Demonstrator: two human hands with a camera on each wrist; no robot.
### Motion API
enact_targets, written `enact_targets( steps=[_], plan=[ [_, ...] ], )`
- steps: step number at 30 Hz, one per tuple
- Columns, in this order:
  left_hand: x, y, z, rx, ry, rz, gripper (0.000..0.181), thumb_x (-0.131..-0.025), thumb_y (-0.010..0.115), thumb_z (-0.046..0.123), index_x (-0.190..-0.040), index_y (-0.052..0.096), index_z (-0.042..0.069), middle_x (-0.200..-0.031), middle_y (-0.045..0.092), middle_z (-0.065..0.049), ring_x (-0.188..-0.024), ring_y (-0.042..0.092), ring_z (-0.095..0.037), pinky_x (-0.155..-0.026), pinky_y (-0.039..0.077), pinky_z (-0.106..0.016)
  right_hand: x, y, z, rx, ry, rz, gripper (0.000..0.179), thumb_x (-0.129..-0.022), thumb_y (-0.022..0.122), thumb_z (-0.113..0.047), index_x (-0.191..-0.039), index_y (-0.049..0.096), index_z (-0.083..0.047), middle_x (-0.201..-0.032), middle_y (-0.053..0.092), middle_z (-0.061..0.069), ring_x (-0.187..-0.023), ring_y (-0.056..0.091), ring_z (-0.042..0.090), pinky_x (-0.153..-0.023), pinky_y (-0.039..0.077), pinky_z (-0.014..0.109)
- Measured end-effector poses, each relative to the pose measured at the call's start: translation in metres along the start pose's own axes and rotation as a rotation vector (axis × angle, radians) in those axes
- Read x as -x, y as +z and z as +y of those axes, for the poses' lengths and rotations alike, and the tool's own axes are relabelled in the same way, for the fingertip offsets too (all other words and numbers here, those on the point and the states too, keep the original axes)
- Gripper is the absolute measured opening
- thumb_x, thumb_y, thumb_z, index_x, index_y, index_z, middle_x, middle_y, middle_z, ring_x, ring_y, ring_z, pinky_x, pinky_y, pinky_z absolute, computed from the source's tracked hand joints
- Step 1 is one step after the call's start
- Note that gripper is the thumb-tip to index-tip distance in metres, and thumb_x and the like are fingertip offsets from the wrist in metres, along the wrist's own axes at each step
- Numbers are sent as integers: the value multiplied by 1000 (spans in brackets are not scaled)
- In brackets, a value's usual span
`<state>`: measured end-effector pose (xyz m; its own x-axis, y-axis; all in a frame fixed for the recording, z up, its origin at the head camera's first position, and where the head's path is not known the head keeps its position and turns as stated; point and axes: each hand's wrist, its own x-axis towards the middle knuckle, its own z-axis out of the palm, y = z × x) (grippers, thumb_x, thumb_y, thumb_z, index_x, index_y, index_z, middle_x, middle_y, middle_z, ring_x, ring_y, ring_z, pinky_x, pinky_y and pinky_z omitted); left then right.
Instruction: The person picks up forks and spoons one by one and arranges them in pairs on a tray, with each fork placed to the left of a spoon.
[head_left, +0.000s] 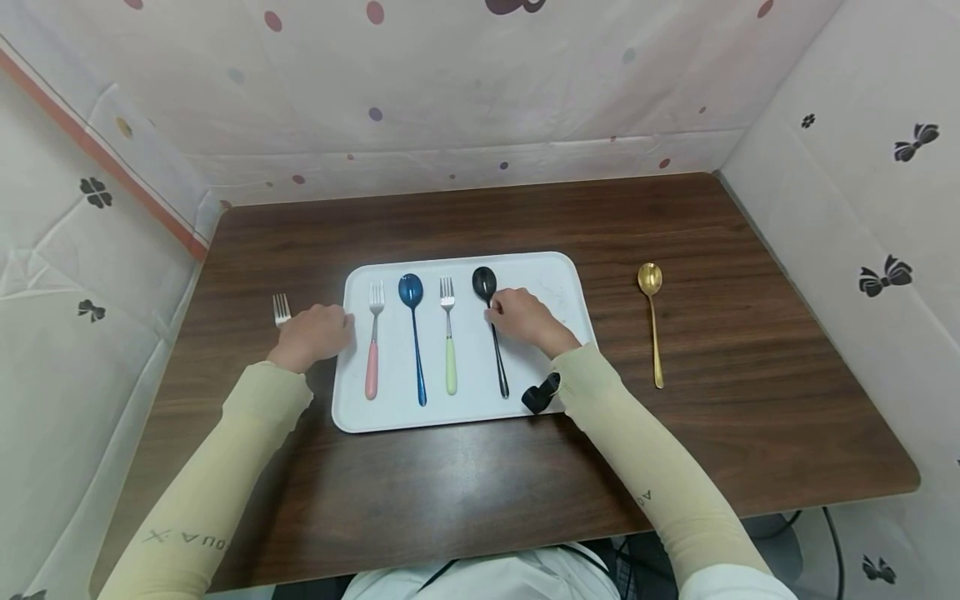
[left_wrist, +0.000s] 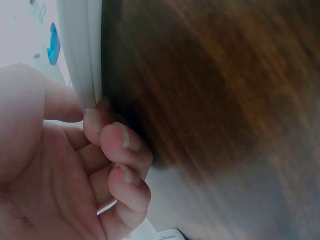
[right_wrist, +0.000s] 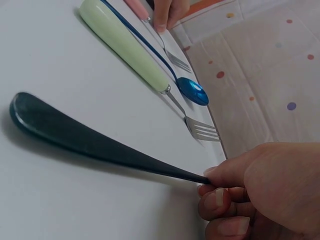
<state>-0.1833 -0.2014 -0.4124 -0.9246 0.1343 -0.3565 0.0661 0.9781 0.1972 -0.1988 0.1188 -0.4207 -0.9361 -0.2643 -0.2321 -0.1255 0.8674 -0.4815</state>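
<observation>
On the white tray (head_left: 405, 417) lie a pink-handled fork (head_left: 372, 367), a blue spoon (head_left: 410, 290), a green-handled fork (head_left: 451, 367) and a black spoon (head_left: 484, 282). My right hand (head_left: 525, 317) pinches the black spoon's slim neck between thumb and fingers; the handle (right_wrist: 100, 140) rests on or just over the tray. At the tray's left edge, my left hand (head_left: 315, 333) holds the rim (left_wrist: 82, 50), thumb above and fingers curled at its side. Another fork (head_left: 281, 308) lies left of that hand, its handle hidden behind it.
A gold spoon (head_left: 650, 279) lies on the brown wooden table (head_left: 720, 333), right of the tray. Patterned white sheets (head_left: 450, 83) stand behind and beside the table. A black strap-like device (head_left: 542, 393) sits at my right wrist.
</observation>
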Motion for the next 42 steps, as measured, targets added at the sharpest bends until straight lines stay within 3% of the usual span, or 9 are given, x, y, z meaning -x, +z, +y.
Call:
enact_targets(
  steps=[42],
  plan=[
    [0,2,-1,-4,-10,14,44,-102,31,32,-106,58,-2,-73,55,-13,-66,55,-27,-56,40,-36,-4,5,-4,0,6,-14,27,-98,52,-25,-75,57,-11,-69,54,3,-64,51,17,-59,37,28]
  ],
)
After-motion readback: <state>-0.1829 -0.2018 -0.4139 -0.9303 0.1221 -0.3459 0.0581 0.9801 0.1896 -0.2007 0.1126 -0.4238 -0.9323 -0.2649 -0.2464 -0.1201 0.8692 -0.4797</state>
